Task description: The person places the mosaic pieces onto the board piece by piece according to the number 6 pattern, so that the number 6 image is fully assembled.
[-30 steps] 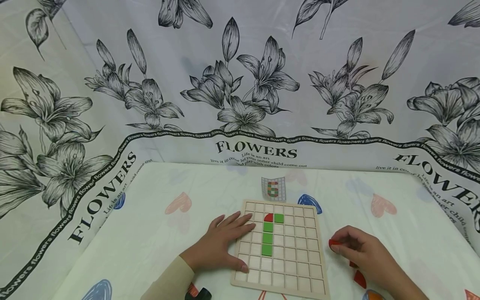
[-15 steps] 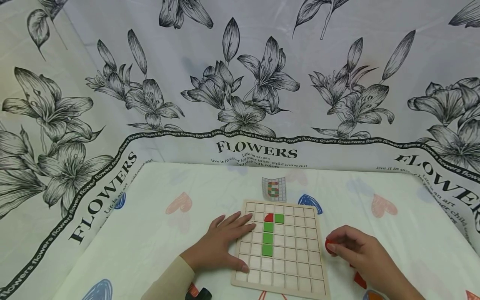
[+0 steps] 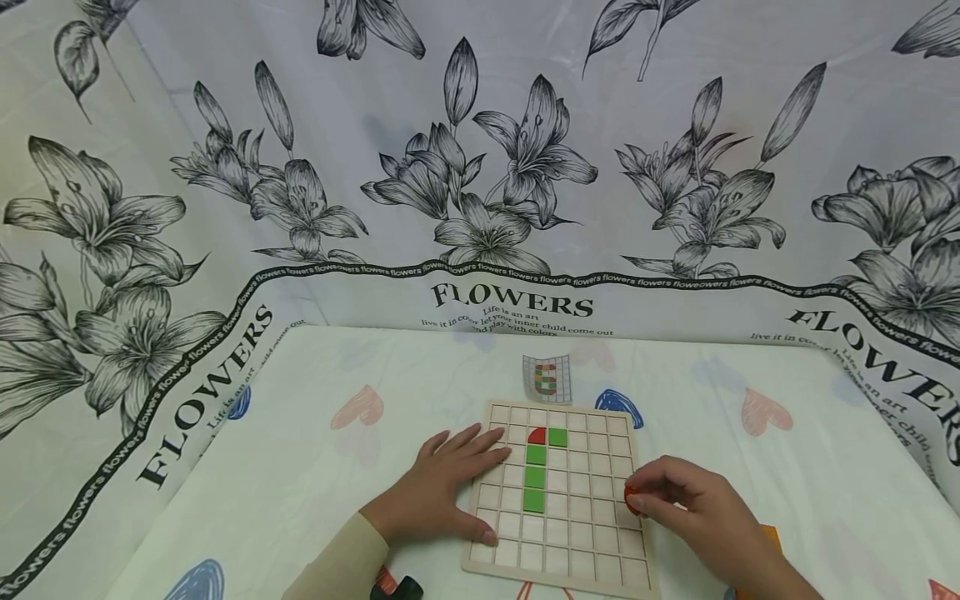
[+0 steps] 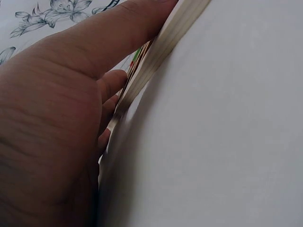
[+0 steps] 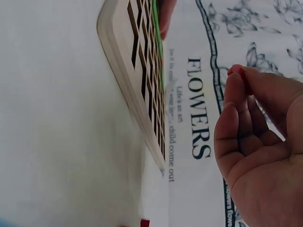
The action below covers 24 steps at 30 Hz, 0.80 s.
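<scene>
A wooden grid board (image 3: 570, 533) lies on the table in the head view. Set in its cells are a red quarter-round tile (image 3: 537, 435) and several green square tiles (image 3: 535, 477). My left hand (image 3: 442, 492) rests on the board's left edge with its fingers spread; the left wrist view has the thumb against the wooden rim (image 4: 161, 52). Between thumb and fingertips, my right hand (image 3: 697, 508) pinches a small red tile (image 3: 632, 500) over the board's right edge. In the right wrist view this red tile (image 5: 247, 82) is mostly covered by the fingers.
Behind the board is a small printed card (image 3: 547, 378) with a coloured grid pattern. A black object (image 3: 407, 588) sits by my left forearm. An orange patch (image 3: 771, 537) shows beside my right wrist. A red piece (image 5: 145, 222) appears low in the right wrist view.
My right hand has moved left, carrying the red tile from beside the board to over its right edge. Red pieces below that hand are now hidden. The left hand stays put.
</scene>
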### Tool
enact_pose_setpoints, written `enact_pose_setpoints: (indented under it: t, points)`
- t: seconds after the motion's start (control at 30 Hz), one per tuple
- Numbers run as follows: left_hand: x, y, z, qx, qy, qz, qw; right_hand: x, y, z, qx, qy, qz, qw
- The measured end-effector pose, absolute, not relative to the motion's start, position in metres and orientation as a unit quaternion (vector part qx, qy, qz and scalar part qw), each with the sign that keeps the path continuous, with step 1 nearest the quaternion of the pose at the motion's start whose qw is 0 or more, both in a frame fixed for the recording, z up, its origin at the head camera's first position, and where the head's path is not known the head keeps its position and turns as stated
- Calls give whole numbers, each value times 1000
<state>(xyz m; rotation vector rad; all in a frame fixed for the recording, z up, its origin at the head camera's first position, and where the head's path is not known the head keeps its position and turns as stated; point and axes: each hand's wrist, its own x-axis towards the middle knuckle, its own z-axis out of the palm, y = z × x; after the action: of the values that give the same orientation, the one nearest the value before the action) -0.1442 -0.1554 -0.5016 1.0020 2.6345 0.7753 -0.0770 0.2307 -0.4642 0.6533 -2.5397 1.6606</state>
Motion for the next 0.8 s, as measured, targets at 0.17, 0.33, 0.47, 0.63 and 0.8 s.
enact_pose_setpoints:
  t: [0.17, 0.33, 0.47, 0.63, 0.8]
  points:
    - [-144, -155, -502, 339, 896, 263, 110, -78, 217, -462, 221, -817, 533, -1]
    - [-144, -156, -502, 341, 895, 266, 110, -81, 203, -460, 209, -812, 544, -38]
    - [-145, -156, -503, 342, 895, 265, 110, -83, 190, -458, 177, -809, 552, -92]
    - [-145, -156, -503, 341, 896, 264, 109, -86, 176, -459, 186, -805, 552, -112]
    - [-144, -155, -501, 339, 897, 261, 110, -89, 162, -462, 209, -803, 548, -108]
